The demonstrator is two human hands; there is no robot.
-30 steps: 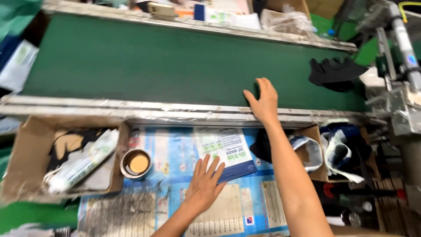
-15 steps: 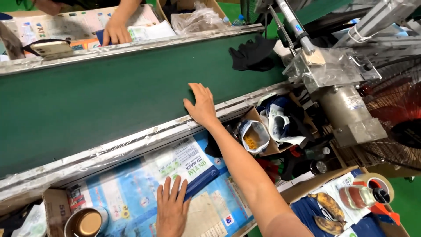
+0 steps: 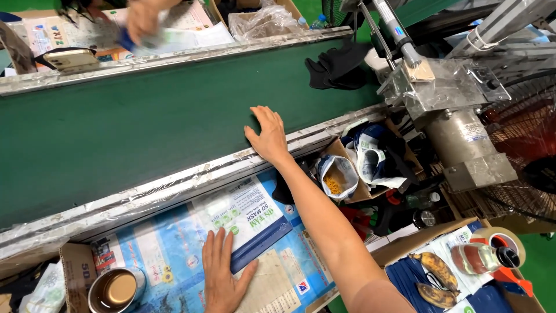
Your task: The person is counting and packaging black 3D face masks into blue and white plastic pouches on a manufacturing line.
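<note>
My right hand (image 3: 267,134) rests flat on the near edge of the green conveyor belt (image 3: 133,133), fingers spread, holding nothing. My left hand (image 3: 221,273) lies palm down on the blue printed sheets (image 3: 174,255) covering the worktable, its fingertips touching a white and blue flat packet (image 3: 246,217). A black item (image 3: 336,65) lies on the belt at the far right, near the metal machine head (image 3: 446,87).
Across the belt another person's hand (image 3: 142,20) holds a packet, blurred. A round tin (image 3: 114,288) stands at my lower left. Open cardboard boxes with bags (image 3: 359,165) sit right of my arm. Bananas (image 3: 431,278), a tape roll (image 3: 504,243) and a fan (image 3: 527,150) are at right.
The view has swung right and closer. My hands keep their places on the belt edge and the sheets. The far person's hand has lifted a packet.
</note>
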